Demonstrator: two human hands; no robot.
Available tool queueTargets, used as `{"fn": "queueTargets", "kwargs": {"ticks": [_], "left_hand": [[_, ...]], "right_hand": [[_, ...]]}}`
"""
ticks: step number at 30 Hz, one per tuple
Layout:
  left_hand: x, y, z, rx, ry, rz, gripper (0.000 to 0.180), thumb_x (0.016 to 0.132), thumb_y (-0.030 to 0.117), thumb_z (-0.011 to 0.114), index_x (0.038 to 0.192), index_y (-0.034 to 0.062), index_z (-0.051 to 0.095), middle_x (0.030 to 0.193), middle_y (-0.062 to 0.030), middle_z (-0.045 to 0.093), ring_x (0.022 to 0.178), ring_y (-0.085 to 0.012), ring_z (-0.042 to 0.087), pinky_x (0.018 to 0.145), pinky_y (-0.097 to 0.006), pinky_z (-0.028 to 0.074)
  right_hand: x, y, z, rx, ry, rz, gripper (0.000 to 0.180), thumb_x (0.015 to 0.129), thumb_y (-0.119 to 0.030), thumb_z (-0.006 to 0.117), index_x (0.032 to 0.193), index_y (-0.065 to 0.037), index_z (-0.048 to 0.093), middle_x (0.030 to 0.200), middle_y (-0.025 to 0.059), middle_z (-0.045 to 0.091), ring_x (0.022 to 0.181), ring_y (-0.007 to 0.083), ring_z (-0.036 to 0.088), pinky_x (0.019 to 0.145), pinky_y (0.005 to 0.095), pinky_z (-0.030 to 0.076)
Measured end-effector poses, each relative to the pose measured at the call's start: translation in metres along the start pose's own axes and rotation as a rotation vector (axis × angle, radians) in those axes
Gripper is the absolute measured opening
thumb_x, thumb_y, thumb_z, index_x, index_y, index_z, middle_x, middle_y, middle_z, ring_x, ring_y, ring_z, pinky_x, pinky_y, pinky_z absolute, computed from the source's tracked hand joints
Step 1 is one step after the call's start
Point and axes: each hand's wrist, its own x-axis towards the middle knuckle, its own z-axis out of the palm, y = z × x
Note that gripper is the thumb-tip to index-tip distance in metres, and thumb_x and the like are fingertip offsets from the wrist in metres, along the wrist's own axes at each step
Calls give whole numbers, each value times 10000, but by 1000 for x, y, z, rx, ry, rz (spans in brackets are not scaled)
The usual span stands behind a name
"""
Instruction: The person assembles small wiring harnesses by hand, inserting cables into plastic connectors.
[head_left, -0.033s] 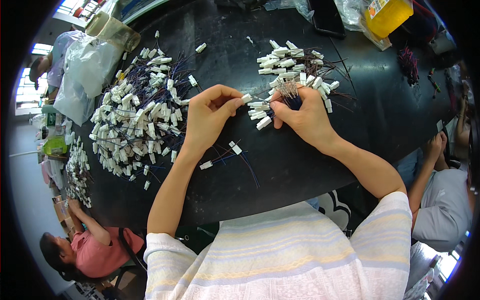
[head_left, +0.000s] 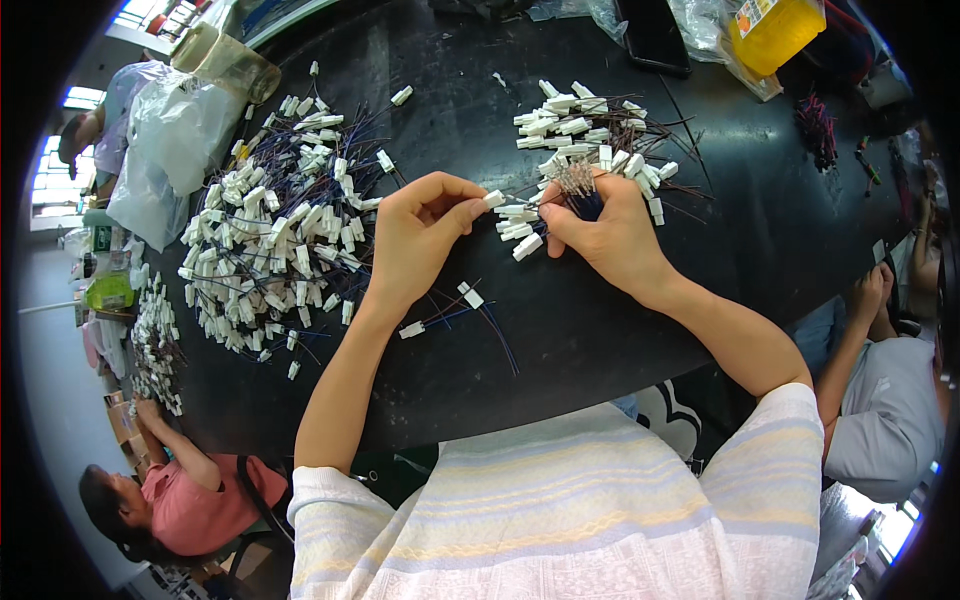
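Observation:
My left hand (head_left: 425, 235) pinches a white plastic connector (head_left: 493, 199) between thumb and forefinger. Close to it, my right hand (head_left: 605, 225) is closed round a bundle of thin dark blue wires (head_left: 588, 206), whose bare-looking ends fan upward. Its thumb and forefinger meet at a thin wire near the held connector; whether that wire enters the connector is too small to tell. Beyond and beside the right hand lies a pile of white connectors with brown wires (head_left: 575, 126). Left of my left hand is a larger heap of white connectors with blue wires (head_left: 275, 225).
Two loose wired connectors (head_left: 471, 295) lie on the black table (head_left: 450, 390) before me. A phone (head_left: 652, 35) and a yellow bottle (head_left: 775, 38) stand at the far right, a plastic bag (head_left: 170, 150) at the left. Co-workers (head_left: 200, 500) sit on both sides.

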Motion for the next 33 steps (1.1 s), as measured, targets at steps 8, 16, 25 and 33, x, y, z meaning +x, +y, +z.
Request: {"fn": "queueTargets", "kwargs": {"ticks": [8, 16, 25, 33], "left_hand": [[-5, -2, 2, 298, 84, 389, 95, 763, -22, 625, 857, -31, 623, 731, -62, 618, 621, -96, 571, 565, -217, 438], [-3, 4, 5, 537, 53, 796, 142, 687, -117, 610, 810, -49, 601, 774, -128, 614, 645, -198, 578, 552, -256, 451], [2, -1, 8, 477, -7, 770, 158, 679, -103, 617, 822, -36, 601, 790, -127, 614, 641, -218, 576, 553, -285, 460], [66, 0, 20, 623, -37, 678, 223, 718, 53, 661, 937, 43, 622, 866, -99, 595, 704, -199, 567, 623, -290, 460]], "right_hand": [[1, 0, 2, -47, -1, 13, 56, 780, -34, 578, 809, 13, 580, 596, 37, 590, 547, 77, 559, 553, 205, 431], [0, 3, 0, 50, -17, -26, 71, 752, -18, 608, 790, 36, 582, 637, 51, 592, 561, 89, 579, 530, 212, 461], [0, 7, -1, 57, -37, -29, 58, 764, -15, 617, 800, 23, 592, 655, 44, 608, 569, 85, 586, 559, 211, 455], [-1, -5, -6, 127, -64, 86, 82, 815, -86, 516, 811, -13, 554, 631, 58, 600, 567, 57, 510, 522, 196, 370]]}}
